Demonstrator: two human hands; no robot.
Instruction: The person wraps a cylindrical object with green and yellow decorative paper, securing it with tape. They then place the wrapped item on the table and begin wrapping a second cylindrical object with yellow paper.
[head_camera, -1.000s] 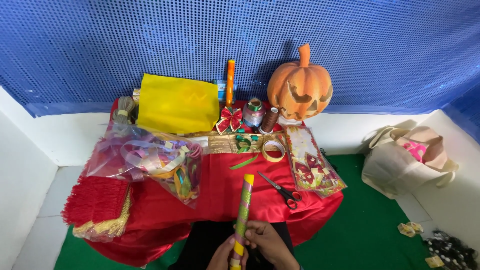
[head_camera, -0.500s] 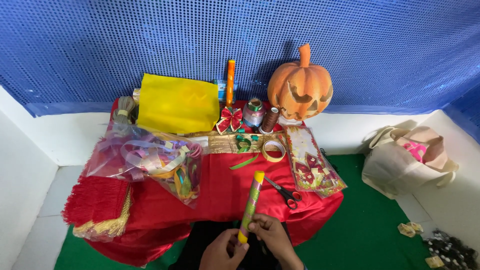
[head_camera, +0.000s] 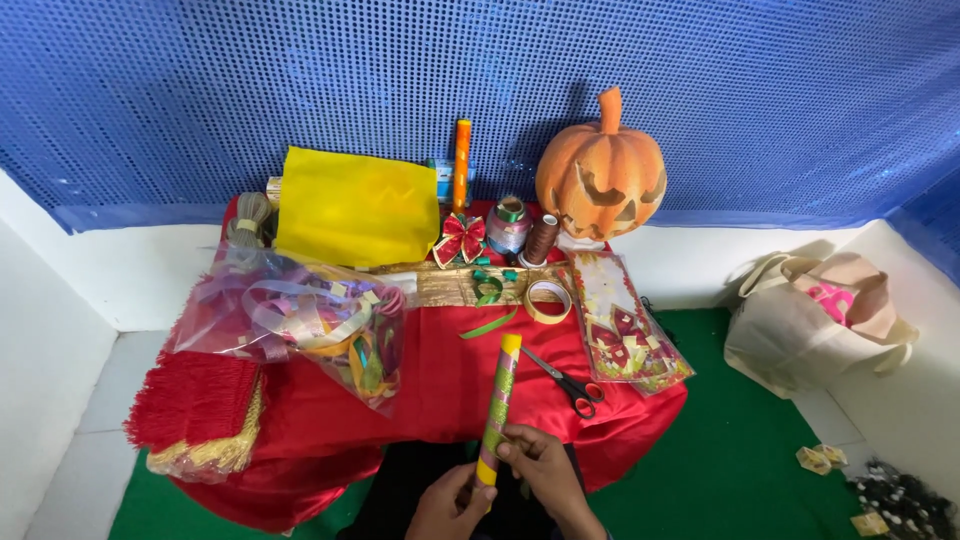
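The glittery tube (head_camera: 498, 408) is now tilted a little right of where it stood 1 second ago, its yellow top end brought nearer the red-handled scissors (head_camera: 566, 380); a turning or rewrapping of it seems in hand. It is held at its lower end, above the red-draped bench (head_camera: 440, 385): the right hand (head_camera: 540, 468) is pinched on it, the left hand (head_camera: 448, 503) is closed beneath. Green glitter wrap is seen, with yellow ends.

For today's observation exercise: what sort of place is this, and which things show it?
Probably a small craft corner: a red-draped table holds scissors, a tape roll and a bag of ribbons, beside a pumpkin decoration.
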